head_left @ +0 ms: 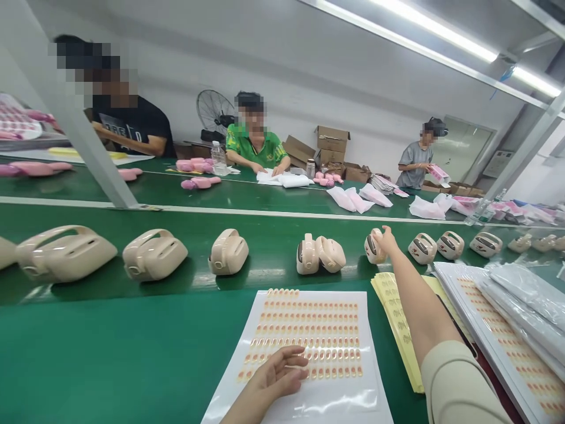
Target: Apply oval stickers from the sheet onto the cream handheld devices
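Note:
My left hand (pixel 282 372) hovers over or rests on a white sheet of small oval stickers (pixel 309 330), its fingers loosely curved and apart, with nothing visible in them. The stickers are orange and gold, set in rows. My right hand (pixel 386 240) reaches forward to the green belt, its fingers around the right side of a small beige device with a loop handle (pixel 373 247); the hand hides part of it. Left of that, two beige devices (pixel 331 254) stand touching each other. More such devices (pixel 421 248) with dark front panels stand to the right.
Yellow printed sheets (pixel 397 330) lie under my right forearm. Further right are another sticker sheet stack (pixel 498 330) and clear plastic bags (pixel 529 294). A metal post (pixel 83 106) rises at left. Across the belt, several people work among pink items (pixel 200 182) and white pouches (pixel 348 199).

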{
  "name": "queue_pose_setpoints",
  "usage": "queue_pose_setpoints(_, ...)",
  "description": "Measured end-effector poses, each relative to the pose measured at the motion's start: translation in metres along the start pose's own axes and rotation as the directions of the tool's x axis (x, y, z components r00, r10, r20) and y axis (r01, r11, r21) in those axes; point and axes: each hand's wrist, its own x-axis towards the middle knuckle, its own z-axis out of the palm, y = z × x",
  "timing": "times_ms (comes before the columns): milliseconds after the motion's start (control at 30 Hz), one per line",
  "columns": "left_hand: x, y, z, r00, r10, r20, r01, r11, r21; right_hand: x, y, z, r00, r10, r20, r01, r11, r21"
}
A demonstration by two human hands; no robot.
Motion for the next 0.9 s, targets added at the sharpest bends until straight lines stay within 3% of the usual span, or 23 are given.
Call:
queue_pose_setpoints(133,-0.001,0.001,0.002,1.0,0.007,-0.02,-0.007,1.0,0.013,-0.002,0.001,0.0,0.999,0.038,-0.03,-0.041,0.994,-0.102)
queue_pose_setpoints(267,-0.002,0.004,0.006,0.999,0.016,-0.034,-0.016,1.0,0.009,-0.028,-0.04,0.019,0.991,-0.118,-0.065,0.105,0.979,-0.176)
queue_pose_setpoints(367,-0.003,0.007,0.009,0.998,-0.01,-0.056,0.012,0.999,0.037,-0.058,-0.083,0.054,0.948,-0.31,0.067,0.316,0.936,-0.153)
queue_pose_setpoints(433,-0.004,0.009,0.009,0.997,-0.031,-0.07,0.035,0.998,0.058,-0.073,-0.107,0.078,0.918,-0.368,0.149,0.387,0.913,-0.129)
queue_pose_setpoints(533,-0.004,0.01,0.009,0.996,-0.023,-0.09,0.03,0.996,0.081,-0.084,-0.129,0.102,0.909,-0.36,0.212,0.389,0.914,-0.116)
queue_pose_setpoints(667,0.001,0.012,0.007,0.981,0.019,-0.193,-0.013,0.999,0.032,-0.096,-0.138,0.102,0.901,-0.36,0.242,0.386,0.92,-0.068)
queue_pose_setpoints(733,0.004,0.016,0.005,0.959,0.028,-0.283,-0.057,0.994,-0.097,-0.109,-0.138,0.091,0.88,-0.407,0.243,0.417,0.909,0.013)
queue_pose_setpoints(800,0.005,0.023,0.003,0.947,0.027,-0.32,-0.124,0.95,-0.287,-0.127,-0.134,0.079,0.854,-0.455,0.252,0.399,0.884,0.243)
queue_pose_setpoints(900,-0.002,0.035,0.001,0.958,0.102,-0.267,-0.232,0.825,-0.515,-0.158,-0.125,0.06,0.81,-0.451,0.374,0.112,0.746,0.656)
